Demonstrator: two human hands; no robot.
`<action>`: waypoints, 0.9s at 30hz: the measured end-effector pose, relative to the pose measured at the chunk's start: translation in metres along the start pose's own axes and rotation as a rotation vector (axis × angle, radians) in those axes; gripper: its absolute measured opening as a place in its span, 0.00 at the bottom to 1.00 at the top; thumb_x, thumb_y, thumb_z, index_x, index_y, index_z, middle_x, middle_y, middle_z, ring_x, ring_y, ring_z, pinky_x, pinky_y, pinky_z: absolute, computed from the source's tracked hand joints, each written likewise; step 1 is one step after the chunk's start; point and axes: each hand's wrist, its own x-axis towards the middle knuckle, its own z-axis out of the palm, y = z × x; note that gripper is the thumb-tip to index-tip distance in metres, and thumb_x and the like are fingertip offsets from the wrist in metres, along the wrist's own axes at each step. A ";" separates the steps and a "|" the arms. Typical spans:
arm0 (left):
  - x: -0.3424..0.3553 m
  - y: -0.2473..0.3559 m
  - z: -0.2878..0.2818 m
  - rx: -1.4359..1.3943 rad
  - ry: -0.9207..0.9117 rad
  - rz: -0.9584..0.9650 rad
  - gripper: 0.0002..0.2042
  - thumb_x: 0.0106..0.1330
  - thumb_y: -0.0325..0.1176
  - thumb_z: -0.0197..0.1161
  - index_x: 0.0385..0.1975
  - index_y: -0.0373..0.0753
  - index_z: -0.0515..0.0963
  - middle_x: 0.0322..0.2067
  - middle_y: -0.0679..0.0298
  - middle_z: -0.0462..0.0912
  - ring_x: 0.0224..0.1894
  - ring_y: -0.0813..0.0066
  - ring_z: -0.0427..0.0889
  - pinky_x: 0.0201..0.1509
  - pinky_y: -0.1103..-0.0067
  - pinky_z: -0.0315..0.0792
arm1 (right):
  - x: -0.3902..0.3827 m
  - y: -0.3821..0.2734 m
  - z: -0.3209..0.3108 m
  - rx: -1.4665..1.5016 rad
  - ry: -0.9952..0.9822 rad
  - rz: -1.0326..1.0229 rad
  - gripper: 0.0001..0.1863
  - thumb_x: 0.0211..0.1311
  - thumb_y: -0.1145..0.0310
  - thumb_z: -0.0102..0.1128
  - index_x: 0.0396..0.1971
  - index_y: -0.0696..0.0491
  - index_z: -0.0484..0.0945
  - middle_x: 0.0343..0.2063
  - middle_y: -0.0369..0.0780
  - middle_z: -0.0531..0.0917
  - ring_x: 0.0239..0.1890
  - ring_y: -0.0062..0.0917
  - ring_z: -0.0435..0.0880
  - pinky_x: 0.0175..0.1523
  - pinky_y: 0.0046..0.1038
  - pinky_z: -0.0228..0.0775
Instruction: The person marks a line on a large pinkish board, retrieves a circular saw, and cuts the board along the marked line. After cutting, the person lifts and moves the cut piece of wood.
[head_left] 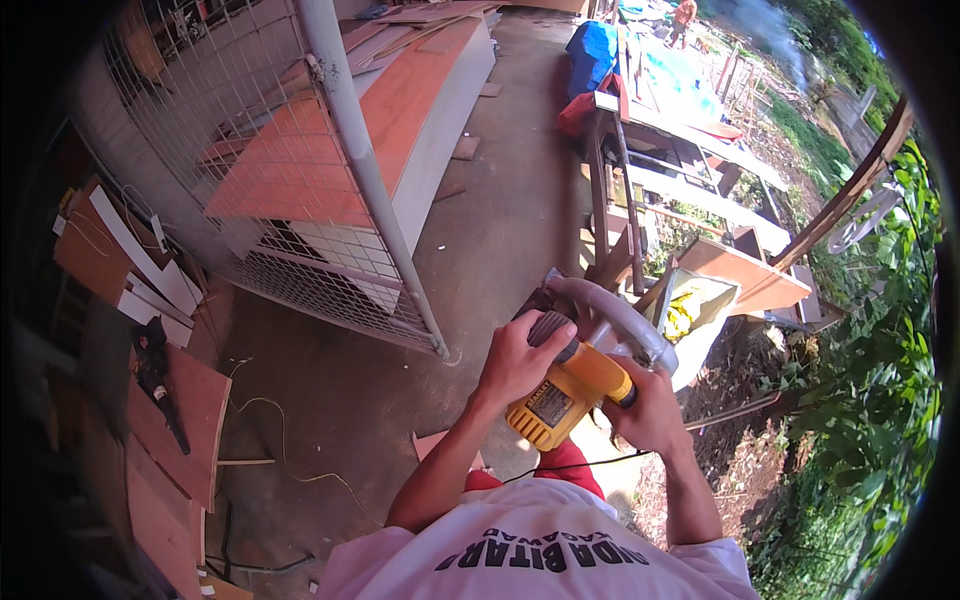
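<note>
In front of my body I hold up a circular saw with a yellow motor housing and a curved grey blade guard. My left hand is wrapped round its dark handle at the left. My right hand grips the right side of the tool, beside the end of the yellow housing and below the guard; part of its grip is hidden. A black cord runs across below the saw. The blade itself cannot be made out.
Ahead on the left, a wire-mesh gate stands before a long orange-topped box. A black power tool lies on plywood at left, near a yellow cord. A wooden frame and white container stand right.
</note>
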 end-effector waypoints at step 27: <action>0.598 -0.318 -0.094 -1.174 0.872 -0.383 0.13 0.72 0.32 0.57 0.55 0.46 0.74 0.50 0.67 0.78 0.53 0.71 0.76 0.56 0.67 0.69 | 0.700 0.285 -0.037 0.270 -0.161 0.125 0.15 0.56 0.72 0.68 0.44 0.57 0.84 0.26 0.45 0.87 0.26 0.27 0.83 0.36 0.29 0.73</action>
